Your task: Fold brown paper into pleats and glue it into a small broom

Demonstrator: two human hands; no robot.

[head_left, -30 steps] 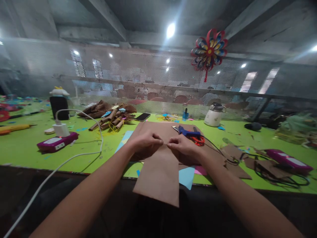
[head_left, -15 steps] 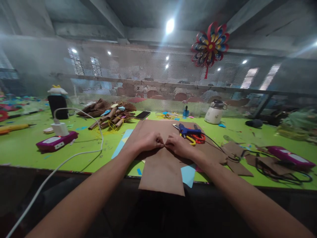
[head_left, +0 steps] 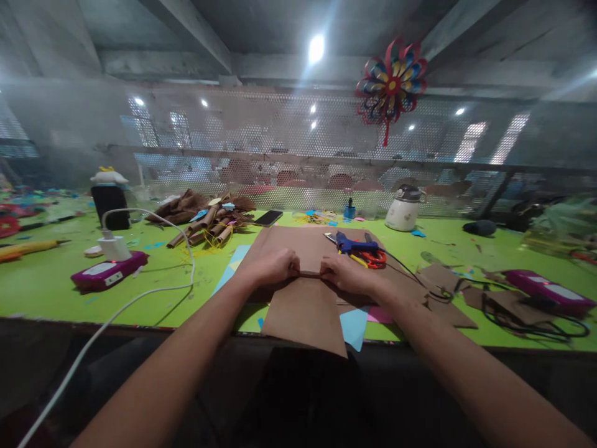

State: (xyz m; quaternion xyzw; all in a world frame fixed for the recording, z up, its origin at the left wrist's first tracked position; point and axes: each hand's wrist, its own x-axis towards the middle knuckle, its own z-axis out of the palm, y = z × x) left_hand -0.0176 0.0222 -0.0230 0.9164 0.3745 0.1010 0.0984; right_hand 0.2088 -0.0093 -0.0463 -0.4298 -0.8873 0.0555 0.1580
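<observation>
A strip of brown paper (head_left: 305, 314) lies toward me, its near end hanging past the table edge. Its far edge is rolled into a narrow tube. My left hand (head_left: 278, 266) pinches the left end of that roll, and my right hand (head_left: 342, 272) pinches the right end, fingers closed on both sides. Beneath is a larger brown sheet (head_left: 298, 239). A blue glue gun (head_left: 354, 244) rests on it beyond my right hand, over red-handled scissors (head_left: 377, 259) and something yellow.
Rolled brown paper tubes (head_left: 209, 227) and a black phone (head_left: 269, 218) lie at the back. Purple power strips (head_left: 109, 272) sit left and right, with a white cable (head_left: 192, 261) and a black cord. A white kettle-shaped bottle (head_left: 403, 208) stands behind. Light blue paper (head_left: 353, 328) pokes out at the table's front edge.
My hands have moved apart, from meeting at the middle of the rolled edge to its two ends. The near end of the strip has shifted slightly away from me.
</observation>
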